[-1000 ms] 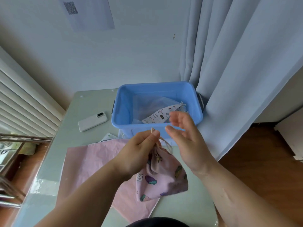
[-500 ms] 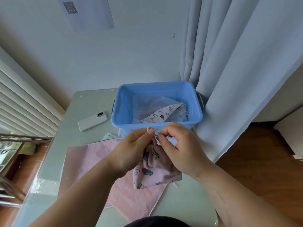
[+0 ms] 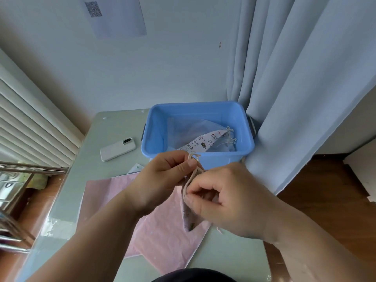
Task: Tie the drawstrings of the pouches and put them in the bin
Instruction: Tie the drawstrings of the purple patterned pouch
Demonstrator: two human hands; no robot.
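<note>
The pouch (image 3: 186, 213) hangs above the table (image 3: 114, 127), just in front of the bin (image 3: 220, 159), held between both hands. The left hand (image 3: 162, 174) pinches its drawstring (image 3: 192, 156) at the top, and the right hand (image 3: 230, 200) has curled fingers gripping its cloth lower down. A cat-print pouch (image 3: 201, 143) lies in the bin; a pink cloth (image 3: 162, 233) lies under the hands and a phone (image 3: 118, 149) lies left of the bin.

Looked like a room in a home: long pale curtain (image 3: 305, 78) hung in the corner, wood floor (image 3: 325, 190), white slatted panel (image 3: 30, 123) along the left wall. Small glass-topped worktop (image 3: 114, 127) had a phone (image 3: 118, 149) lying on it. A sheet with a QR code (image 3: 116, 15) was stuck on the plain wall.
</note>
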